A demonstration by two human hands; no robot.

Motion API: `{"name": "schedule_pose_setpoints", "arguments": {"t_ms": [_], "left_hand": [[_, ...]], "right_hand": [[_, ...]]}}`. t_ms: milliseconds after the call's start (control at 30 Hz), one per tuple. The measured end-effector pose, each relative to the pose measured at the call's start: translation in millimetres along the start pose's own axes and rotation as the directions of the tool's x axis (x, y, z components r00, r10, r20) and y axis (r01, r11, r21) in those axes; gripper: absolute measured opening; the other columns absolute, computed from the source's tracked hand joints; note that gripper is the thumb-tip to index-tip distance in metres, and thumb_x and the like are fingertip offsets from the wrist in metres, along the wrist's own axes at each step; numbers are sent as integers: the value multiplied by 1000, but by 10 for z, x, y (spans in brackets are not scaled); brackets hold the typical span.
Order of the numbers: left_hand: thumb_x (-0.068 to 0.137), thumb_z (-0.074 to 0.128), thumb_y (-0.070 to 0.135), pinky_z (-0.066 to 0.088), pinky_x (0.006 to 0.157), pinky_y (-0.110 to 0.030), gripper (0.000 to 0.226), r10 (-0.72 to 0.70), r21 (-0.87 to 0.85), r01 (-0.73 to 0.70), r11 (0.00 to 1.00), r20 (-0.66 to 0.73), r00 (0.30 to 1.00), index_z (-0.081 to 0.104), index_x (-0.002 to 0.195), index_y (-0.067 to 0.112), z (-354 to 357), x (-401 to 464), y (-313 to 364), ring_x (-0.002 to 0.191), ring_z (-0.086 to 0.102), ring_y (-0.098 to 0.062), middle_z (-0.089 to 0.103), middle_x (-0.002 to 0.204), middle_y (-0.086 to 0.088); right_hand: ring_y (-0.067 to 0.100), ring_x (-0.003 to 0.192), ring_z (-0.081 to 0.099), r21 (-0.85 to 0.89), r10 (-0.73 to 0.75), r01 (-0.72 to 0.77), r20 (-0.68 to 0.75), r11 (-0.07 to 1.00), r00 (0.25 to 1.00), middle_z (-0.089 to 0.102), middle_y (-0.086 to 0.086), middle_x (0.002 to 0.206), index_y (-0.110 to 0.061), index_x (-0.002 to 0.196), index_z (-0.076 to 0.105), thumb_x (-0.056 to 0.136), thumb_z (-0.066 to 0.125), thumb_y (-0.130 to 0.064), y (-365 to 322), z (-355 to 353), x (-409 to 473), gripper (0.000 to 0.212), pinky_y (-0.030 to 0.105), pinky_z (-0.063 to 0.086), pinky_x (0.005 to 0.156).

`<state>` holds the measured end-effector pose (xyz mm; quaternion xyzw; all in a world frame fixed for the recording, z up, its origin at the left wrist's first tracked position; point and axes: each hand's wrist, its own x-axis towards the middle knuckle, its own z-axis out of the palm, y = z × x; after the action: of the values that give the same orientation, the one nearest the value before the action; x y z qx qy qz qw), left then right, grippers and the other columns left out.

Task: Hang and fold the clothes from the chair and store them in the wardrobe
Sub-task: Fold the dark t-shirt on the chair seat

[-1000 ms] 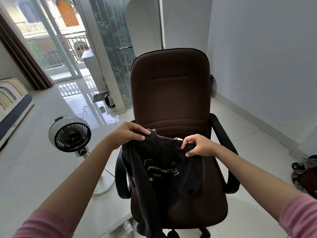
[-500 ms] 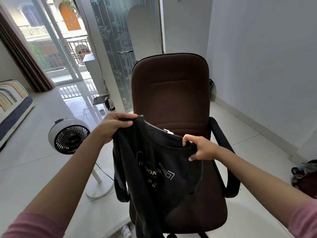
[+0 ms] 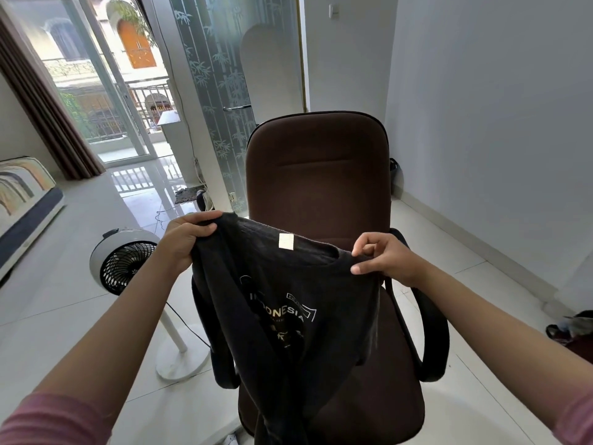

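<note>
Two bare hands hold a dark T-shirt (image 3: 288, 303) up in front of a brown office chair (image 3: 317, 194), which stands on a pale tiled floor (image 3: 64, 284) and fills the middle of the view. The chair's seat (image 3: 378, 390) shows bare to the right of the hanging cloth; its black armrests (image 3: 430, 329) curve out on both sides. The shirt hangs by its shoulders, front toward the camera, with white lettering that reads INDONESIA across the chest and a small pale label (image 3: 286, 241) inside the back of the neck. Its lower part drops past the bottom edge of the view.

To the left, well apart from the chair, stands a white pedestal fan (image 3: 123, 268) on a round base.

The left hand (image 3: 186, 242) is curled tight, fingers closed together over a bunch of fabric at one shoulder. The right hand (image 3: 385, 258) pinches the other shoulder at the neckline between thumb and forefinger, with the remaining fingers loosely bent and slightly spread above the cloth.
</note>
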<state>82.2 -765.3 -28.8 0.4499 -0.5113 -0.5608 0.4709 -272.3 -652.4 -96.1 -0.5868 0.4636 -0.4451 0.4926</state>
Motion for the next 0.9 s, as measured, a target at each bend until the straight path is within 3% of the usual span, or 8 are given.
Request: {"name": "schedule_pose_setpoints", "arguments": {"t_ms": [233, 300, 433, 567, 667, 767, 833, 900], "left_hand": [[79, 54, -17, 51, 82, -29, 41, 71, 320, -70, 945, 9, 997, 76, 75, 17, -43, 47, 72, 97, 62, -27, 70, 96, -11], [80, 53, -17, 50, 78, -25, 36, 114, 400, -113, 910, 22, 993, 73, 78, 13, -16, 33, 147, 93, 62, -25, 69, 92, -10], [78, 60, -13, 44, 66, -18, 45, 223, 549, -213, 808, 50, 974, 73, 60, 26, 12, 53, 353, 74, 57, -14, 65, 78, -6], [75, 58, -14, 40, 61, -16, 40, 289, 646, -286, 708, 105, 951, 73, 63, 21, 85, 73, 567, 67, 55, -13, 67, 73, -5], [71, 55, -15, 46, 69, -26, 38, 267, 634, -316, 706, 175, 948, 75, 65, 17, 145, 89, 698, 71, 57, -23, 68, 74, -18], [60, 58, -3, 42, 76, -41, 33, 190, 594, -311, 742, 258, 947, 77, 68, 22, 199, 32, 826, 78, 51, -30, 63, 90, -36], [60, 53, -7, 44, 82, -43, 40, 165, 572, -319, 756, 305, 938, 78, 67, 24, 241, 6, 889, 83, 52, -33, 63, 93, -34], [67, 45, -22, 49, 86, -37, 57, 177, 552, -342, 760, 331, 927, 77, 62, 24, 274, -8, 949, 91, 57, -31, 67, 88, -21]], "right_hand": [[15, 78, 68, -397, -4, 25, 54, 917, 999, 73, 7, 80, -8, 83, 77, 67, 83, -4, -419, -154, 99, 18, 20, 54, 76], [13, 78, 67, -396, -30, 46, 45, 917, 999, 73, 4, 79, -12, 84, 78, 67, 83, -4, -633, -221, 141, 19, 19, 53, 76], [12, 78, 69, -255, -122, 120, 7, 960, 992, 74, 1, 79, -17, 80, 78, 75, 70, 8, -1087, -347, 209, 27, 18, 53, 72], [11, 82, 70, -313, -202, 187, -18, 931, 979, 75, 0, 80, -18, 79, 79, 74, 72, 7, -1476, -367, 264, 26, 16, 51, 75], [11, 86, 69, -451, -234, 203, -14, 869, 972, 75, -3, 83, -17, 83, 78, 73, 77, 0, -1715, -375, 309, 21, 17, 51, 79], [10, 90, 68, -560, -210, 185, 20, 808, 977, 76, -6, 86, -14, 89, 77, 75, 76, 0, -1917, -392, 306, 20, 16, 51, 85], [5, 86, 67, -617, -182, 162, 32, 770, 983, 75, -9, 82, -13, 91, 76, 76, 74, 3, -2018, -406, 279, 22, 12, 50, 81], [0, 78, 65, -672, -167, 137, 20, 728, 986, 74, -13, 75, -14, 90, 76, 77, 73, 6, -2092, -421, 246, 24, 8, 47, 75]]}}
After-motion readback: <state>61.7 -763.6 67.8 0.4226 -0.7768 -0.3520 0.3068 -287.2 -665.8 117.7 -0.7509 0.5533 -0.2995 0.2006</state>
